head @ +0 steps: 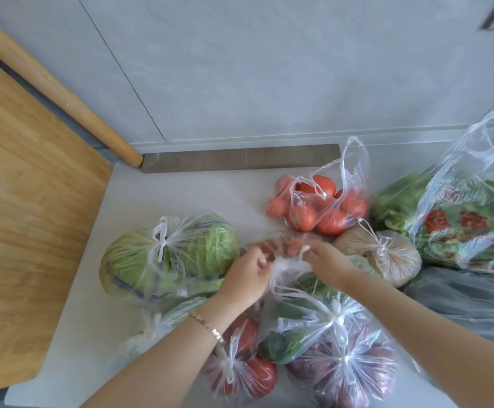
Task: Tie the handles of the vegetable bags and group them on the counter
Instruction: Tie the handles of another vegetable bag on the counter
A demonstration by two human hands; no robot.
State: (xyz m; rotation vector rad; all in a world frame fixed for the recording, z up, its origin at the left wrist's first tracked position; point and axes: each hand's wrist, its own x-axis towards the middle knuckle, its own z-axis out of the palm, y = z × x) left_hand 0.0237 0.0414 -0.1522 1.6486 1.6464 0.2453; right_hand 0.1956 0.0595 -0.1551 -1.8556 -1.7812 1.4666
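A wooden cutting board (28, 231) covered the left end of the bench (92, 334). Just right of it lay a cabbage bag (169, 254), its handles already knotted on top.

Next came the left hand (247, 278), its grip curled and pinching one twisted handle of the thin clear bag (291, 267) at the middle of the bench. The right hand (325, 257) faced it from the other side, fingers bent down and pinching the second handle. The film stretched between them, so the handles ran roughly left to right, with the bag's mouth turned up and its body sagging toward the person. Dark green leaves seemed to show beneath, though the creased film blurred them.

The film looked light, limp and slippery, and likely to tear under a hard pull. The twisted handle ends seemed the best hold, close to the mouth.

Behind the right hand sat a tomato bag (319, 207) with its handles loose and upright, not yet tied. A knotted brown bag (387, 257) touched it, and a large printed bag of greens (460, 231) lay open at the far right.
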